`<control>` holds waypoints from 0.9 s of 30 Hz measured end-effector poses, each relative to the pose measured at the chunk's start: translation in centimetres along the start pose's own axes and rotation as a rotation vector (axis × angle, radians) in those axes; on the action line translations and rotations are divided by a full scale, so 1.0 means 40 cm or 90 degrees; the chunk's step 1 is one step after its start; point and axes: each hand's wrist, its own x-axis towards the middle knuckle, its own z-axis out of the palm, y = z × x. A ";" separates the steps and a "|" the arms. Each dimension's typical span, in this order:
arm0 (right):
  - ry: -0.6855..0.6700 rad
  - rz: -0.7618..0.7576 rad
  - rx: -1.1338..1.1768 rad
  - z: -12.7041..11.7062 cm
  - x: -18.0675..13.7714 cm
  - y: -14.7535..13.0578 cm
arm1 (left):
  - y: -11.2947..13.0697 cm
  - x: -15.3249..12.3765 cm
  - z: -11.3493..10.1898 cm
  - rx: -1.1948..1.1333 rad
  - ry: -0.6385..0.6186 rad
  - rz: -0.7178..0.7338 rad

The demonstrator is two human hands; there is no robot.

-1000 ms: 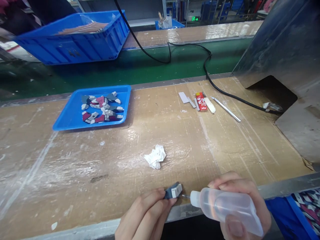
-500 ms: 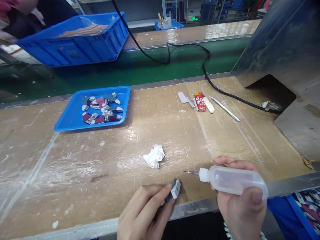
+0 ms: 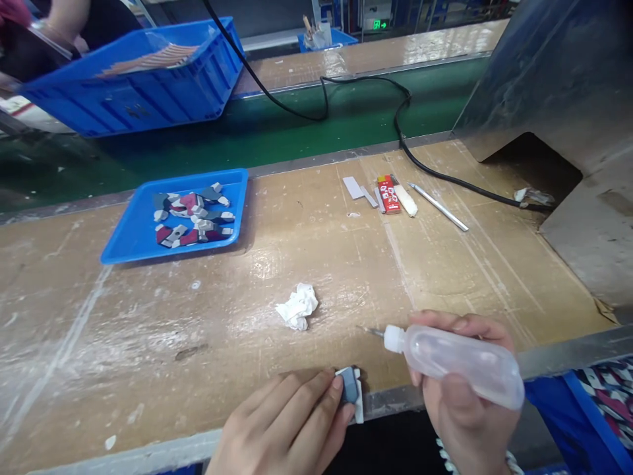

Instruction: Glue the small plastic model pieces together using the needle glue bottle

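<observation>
- Bench top (image 3: 237, 264): brown, scuffed, w/ crumpled tissue (image 3: 299, 307) abt mid, used as ref pt.
- Green strip (image 3: 277, 142): straight back from tissue, past bench's far edge.
- Metal housing (image 3: 544, 86): far back R of tissue, w/ dark opening at foot.
- Blue crate (image 3: 138, 105): far back L of tissue, w/ striped flat stuff (image 3: 151, 61) inside, exact kind unclear.
- Blue bin (image 3: 568, 419): low R of tissue, below bench edge, w/ lots of mixed-colour pcs (image 3: 613, 396).
- Blue tray (image 3: 133, 227): back L of tissue, w/ small grey/white/maroon pcs (image 3: 190, 203) in loose heap.
- L hand (image 3: 291, 419): nearer than tissue, thumb & fingers pinched on grey-white part (image 3: 349, 384).
- R hand (image 3: 469, 429): nearer than & R of tissue, clamped round squeeze bottle (image 3: 465, 363), thumb near side, fingers far side.
- Squeeze bottle: translucent, white cap, tilted, R of tissue, cap end towards it.
- Pen-like tool (image 3: 438, 207): back R of tissue, flat on bench.
- Red pack (image 3: 388, 194): back R of tissue, beside white stick (image 3: 405, 200).
- Grey-white part: nearer than tissue, bit R, in L fingertips at bench's near edge.
- Needle (image 3: 373, 331): on bottle cap, R of tissue, apart from part.
</observation>
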 end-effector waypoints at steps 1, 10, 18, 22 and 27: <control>-0.012 0.011 -0.009 -0.002 -0.003 0.001 | -0.001 0.008 0.000 0.017 0.003 0.018; -0.027 -0.049 -0.077 0.004 0.006 -0.013 | -0.021 0.037 0.006 -0.063 0.045 -0.003; -0.061 -0.056 -0.169 0.018 0.013 -0.031 | -0.019 0.020 0.015 -0.064 0.056 -0.005; -0.094 -0.062 -0.180 0.018 0.016 -0.035 | -0.021 0.017 0.023 -0.083 0.047 -0.015; -0.132 -0.049 -0.175 0.012 0.014 -0.035 | -0.025 0.006 0.036 -0.100 0.070 -0.036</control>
